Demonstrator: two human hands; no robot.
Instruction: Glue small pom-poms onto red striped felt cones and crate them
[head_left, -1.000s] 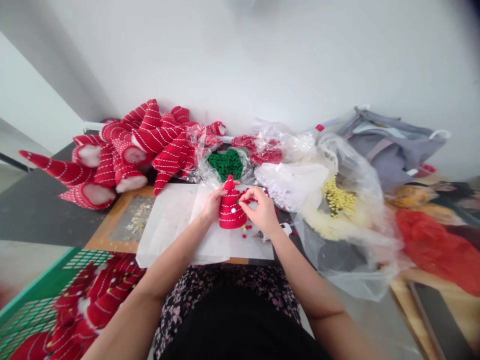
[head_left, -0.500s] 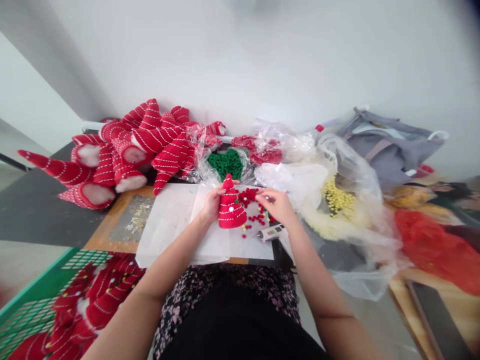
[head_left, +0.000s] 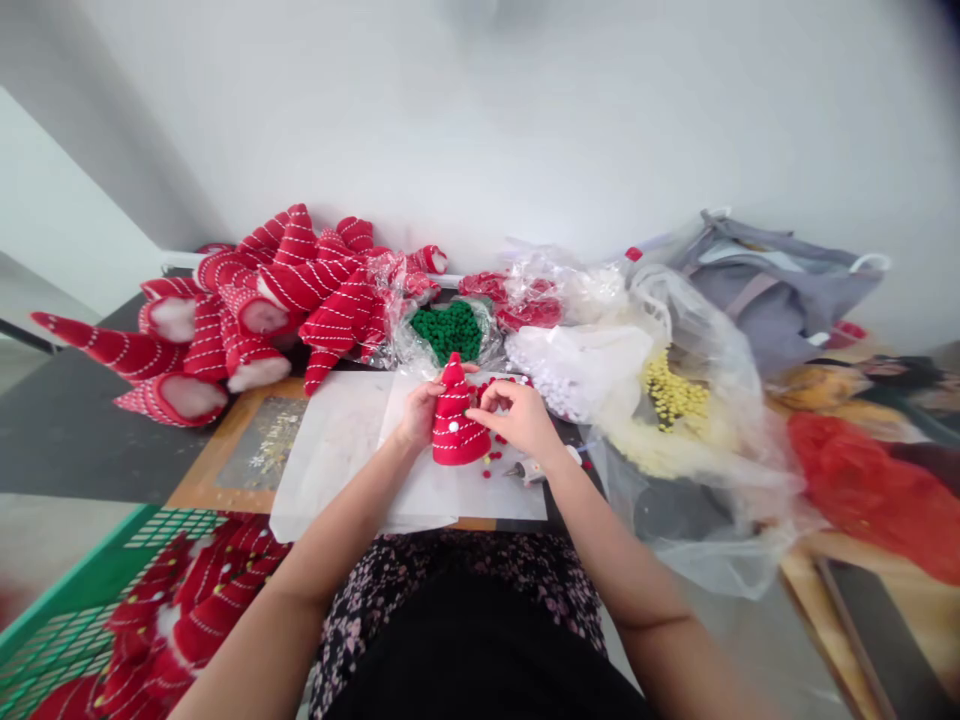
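Observation:
My left hand (head_left: 420,412) is closed around the left side of a red cone-shaped hat (head_left: 459,446) with white stitched stripes. The hat stands upright over white paper, its tip pointing away from me. A white pom-pom (head_left: 454,427) sits on its front. My right hand (head_left: 519,418) has its thumb and finger pinched together at the hat's right side, by a green pom-pom (head_left: 467,412). Whatever lies in that pinch is too small to make out. Below the right hand lies a glue gun (head_left: 527,470), partly hidden by the wrist, near loose red pom-poms (head_left: 487,474).
Striped red hats (head_left: 330,285) are piled at the back left. Bags of green pom-poms (head_left: 448,330), white pom-poms (head_left: 559,385) and yellow pom-poms (head_left: 675,392) line the back and right. A green crate (head_left: 97,575) with decorated red pieces stands lower left.
My right hand has moved left from the loose pom-poms to the hat's right side, covering part of the glue gun. My left hand keeps its hold on the hat.

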